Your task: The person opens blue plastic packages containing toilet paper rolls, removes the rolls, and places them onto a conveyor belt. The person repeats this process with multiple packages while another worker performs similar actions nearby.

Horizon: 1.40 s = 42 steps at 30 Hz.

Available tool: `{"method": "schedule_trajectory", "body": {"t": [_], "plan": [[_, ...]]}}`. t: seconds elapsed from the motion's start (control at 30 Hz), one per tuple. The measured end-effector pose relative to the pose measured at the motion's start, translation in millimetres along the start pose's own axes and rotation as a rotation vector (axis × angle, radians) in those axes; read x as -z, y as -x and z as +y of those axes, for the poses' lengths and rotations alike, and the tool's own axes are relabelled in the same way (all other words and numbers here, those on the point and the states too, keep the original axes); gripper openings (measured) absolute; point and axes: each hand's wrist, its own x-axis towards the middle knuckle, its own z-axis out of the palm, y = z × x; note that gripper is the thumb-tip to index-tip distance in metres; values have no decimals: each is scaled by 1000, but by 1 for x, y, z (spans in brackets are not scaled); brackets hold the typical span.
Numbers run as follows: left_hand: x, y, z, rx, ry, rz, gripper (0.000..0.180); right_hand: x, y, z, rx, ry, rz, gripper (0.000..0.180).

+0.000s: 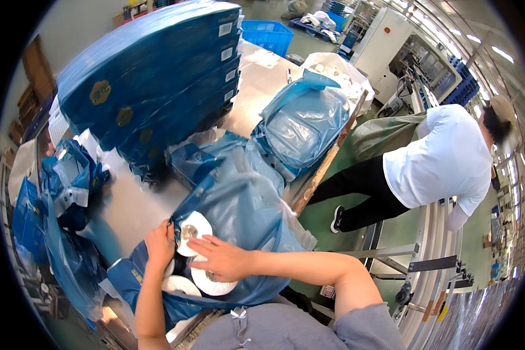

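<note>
Several stacked blue packs (pixel 151 76) crowd the table (pixel 256 87) beyond both hands (pixel 221 259).

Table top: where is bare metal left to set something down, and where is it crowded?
One bare patch of the table lies between the box stack and the left hand. Another runs behind the stack toward the blue crate. The near edge is crowded: both hands, the right hand too, sit on white rolls in an open blue bag.
</note>
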Motion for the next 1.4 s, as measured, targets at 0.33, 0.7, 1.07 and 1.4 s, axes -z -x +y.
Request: {"method": "schedule_trajectory", "body": {"t": [0.33, 0.7, 1.07, 1.4], "plan": [[-2, -7, -5, 92, 149, 5, 25, 5, -46, -4, -211, 216, -366, 38], [-6, -39, -15, 68, 625, 82, 29, 18, -12, 8, -329, 284, -89, 49], [-10, -63, -120, 312, -31, -125, 24, 24, 28, 6, -409, 375, 134, 46], [42, 92, 13, -385, -133, -80, 47, 39, 50, -2, -533, 286, 345, 54]]}}
